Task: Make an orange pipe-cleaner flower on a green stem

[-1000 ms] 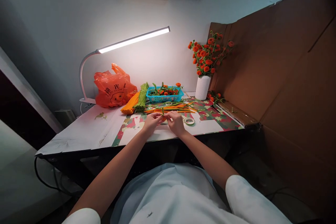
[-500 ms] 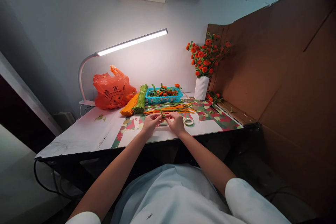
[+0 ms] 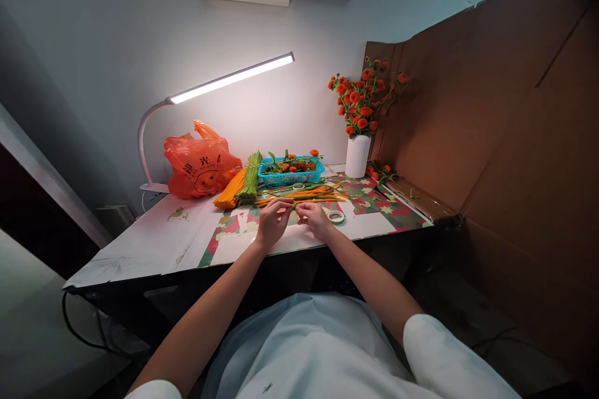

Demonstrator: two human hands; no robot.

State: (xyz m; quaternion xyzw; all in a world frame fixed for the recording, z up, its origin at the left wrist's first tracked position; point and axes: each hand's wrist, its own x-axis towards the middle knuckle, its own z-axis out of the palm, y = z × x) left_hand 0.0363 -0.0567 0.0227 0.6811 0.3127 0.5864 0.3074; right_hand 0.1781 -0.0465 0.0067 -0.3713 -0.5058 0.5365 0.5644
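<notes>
Over the front middle of the table, my left hand point(image 3: 272, 222) and my right hand point(image 3: 315, 219) meet at their fingertips. Both pinch a short green fuzzy stem point(image 3: 294, 205), which looks like pipe cleaner; fingers hide most of it. Just right of my right hand, a roll of pale tape point(image 3: 337, 222) lies flat. Loose orange pipe cleaners point(image 3: 322, 196) spread behind my hands, with green ones among them. A thick orange bundle point(image 3: 229, 192) and a green bundle point(image 3: 251, 176) of pipe cleaners lie to the left, beyond my left hand.
A blue basket point(image 3: 291, 179) of orange flowers and green stems stands at the back. Right of it is a white ribbed vase point(image 3: 357, 157) of orange flowers point(image 3: 362, 111). An orange plastic bag point(image 3: 201, 165) sits beside the lamp point(image 3: 234, 78). Cardboard point(image 3: 486, 112) walls the right side.
The green stem stood up above my fingertips before; now it shows only as a small bit between them. My left hand has turned slightly more upright.
</notes>
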